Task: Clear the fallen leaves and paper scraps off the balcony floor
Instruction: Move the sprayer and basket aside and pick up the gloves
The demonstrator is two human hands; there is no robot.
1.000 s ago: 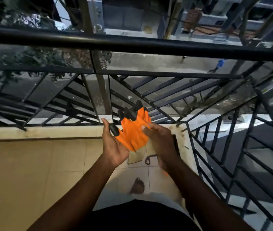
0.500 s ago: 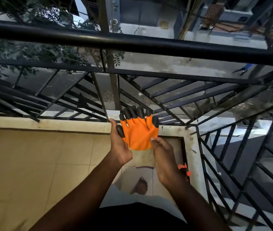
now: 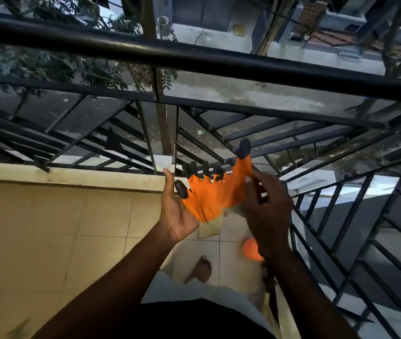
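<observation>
Getting ready, it seemed: the glove was pinched at its 3 o'clock side by the right hand and rested against the left hand, whose grip could not be told. No leaves were seen on the floor at 8 o'clock. Next, the glove should be pulled on.

The gloves sit at the centre of the frame, held between the two hands: the left hand just left of them, the right hand at their right edge. Behind them the railing crosses the upper frame from left to right and turns down the right side. The balcony floor fills the lower left, with a raised ledge along its far edge under the railing. A bare foot stands on the floor below the gloves, and a small rounded thing shows just under the right wrist. A street lies beyond the railing, with a tree at upper left.
</observation>
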